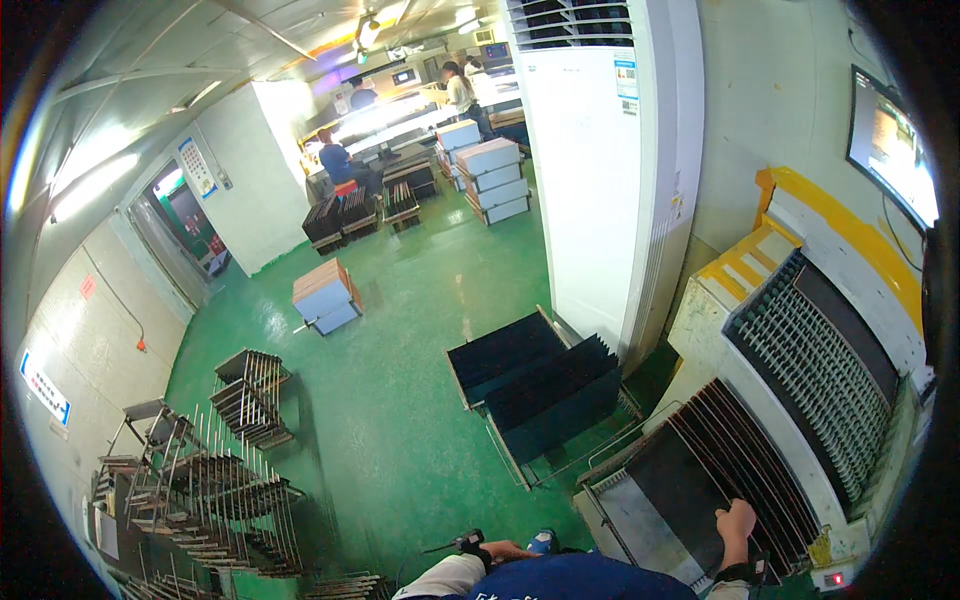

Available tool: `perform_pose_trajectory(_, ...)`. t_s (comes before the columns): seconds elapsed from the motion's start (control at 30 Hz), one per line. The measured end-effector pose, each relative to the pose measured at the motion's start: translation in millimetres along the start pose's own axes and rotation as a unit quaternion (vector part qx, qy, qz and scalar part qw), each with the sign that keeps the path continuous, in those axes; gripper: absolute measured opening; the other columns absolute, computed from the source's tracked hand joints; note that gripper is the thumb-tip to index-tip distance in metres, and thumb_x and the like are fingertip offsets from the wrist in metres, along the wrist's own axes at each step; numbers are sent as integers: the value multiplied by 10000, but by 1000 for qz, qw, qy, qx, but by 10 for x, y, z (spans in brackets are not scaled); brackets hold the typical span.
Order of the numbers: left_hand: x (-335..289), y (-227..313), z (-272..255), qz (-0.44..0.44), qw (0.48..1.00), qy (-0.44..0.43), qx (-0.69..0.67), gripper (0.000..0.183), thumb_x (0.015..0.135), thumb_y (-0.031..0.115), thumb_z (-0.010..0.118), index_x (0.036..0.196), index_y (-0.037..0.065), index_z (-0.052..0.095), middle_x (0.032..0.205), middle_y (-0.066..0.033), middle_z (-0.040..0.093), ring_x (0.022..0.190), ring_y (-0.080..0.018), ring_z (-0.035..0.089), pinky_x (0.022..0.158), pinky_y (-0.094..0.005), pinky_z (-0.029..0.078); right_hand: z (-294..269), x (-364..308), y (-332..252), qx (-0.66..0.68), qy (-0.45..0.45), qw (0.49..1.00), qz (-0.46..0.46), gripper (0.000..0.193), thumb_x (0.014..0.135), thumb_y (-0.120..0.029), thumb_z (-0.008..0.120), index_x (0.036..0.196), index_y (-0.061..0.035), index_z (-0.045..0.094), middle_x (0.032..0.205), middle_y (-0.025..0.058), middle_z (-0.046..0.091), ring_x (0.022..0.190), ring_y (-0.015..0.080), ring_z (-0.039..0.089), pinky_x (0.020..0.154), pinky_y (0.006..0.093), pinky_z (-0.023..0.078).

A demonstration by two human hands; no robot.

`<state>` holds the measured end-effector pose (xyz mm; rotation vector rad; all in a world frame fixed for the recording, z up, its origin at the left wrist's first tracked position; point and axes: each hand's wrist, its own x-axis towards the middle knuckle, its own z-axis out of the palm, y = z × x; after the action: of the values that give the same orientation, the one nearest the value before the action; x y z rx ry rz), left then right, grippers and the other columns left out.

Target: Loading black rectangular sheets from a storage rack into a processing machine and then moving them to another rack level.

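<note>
My right hand (738,520) is at the lower right, closed at the edge of a thin dark panel in a rack of upright dark panels (745,455). Its fingers are curled, and the panel's edge is partly hidden behind them. In front of the row lies a flat plate, dark on one part and pale grey (650,520) on the other. My left hand (508,550) is low in the middle, close to my body. A dark band circles that wrist, and the fingers are too hidden to read.
A machine with a ribbed roller conveyor (815,375) stands at right. Ahead are a wire rack of dark panels (550,400) and a tall white air conditioner (590,180). Metal racks (210,490) line the left; stacked boxes (327,295) stand farther off. Several people work at the back.
</note>
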<state>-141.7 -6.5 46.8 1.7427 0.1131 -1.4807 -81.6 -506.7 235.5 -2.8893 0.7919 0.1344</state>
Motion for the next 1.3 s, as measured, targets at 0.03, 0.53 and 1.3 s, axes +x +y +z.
perform_pose_trajectory(0.03, 20, -22, -10, 0, 1000, 1, 0, 810, 689, 705, 577, 1125, 22, 596, 1093, -105, 590, 1015, -227, 537, 878, -358, 413, -5, -7, -5, 1, 0, 1000, -1, 339, 660, -228, 749, 907, -15, 652, 930, 175, 645, 899, 325, 620, 781, 393, 489)
perform_pose_trajectory(0.53, 383, -341, -33, 16, 1000, -12, -6, 594, 733, 546, 613, 1083, 67, 627, 1078, -50, 616, 962, -192, 565, 830, -381, 429, 16, -10, -28, -1, -15, 1000, -7, 314, 669, -240, 743, 878, -28, 642, 905, 167, 645, 883, 323, 621, 766, 398, 485)
perform_pose_trajectory(1.3, 549, -579, -100, -8, 989, 149, -5, 542, 706, 522, 649, 955, 41, 671, 958, -138, 656, 891, -259, 603, 775, -355, 465, -356, -247, 9, 47, 16, 998, -32, 327, 649, -254, 749, 852, -14, 658, 850, 185, 639, 839, 354, 615, 706, 417, 485)
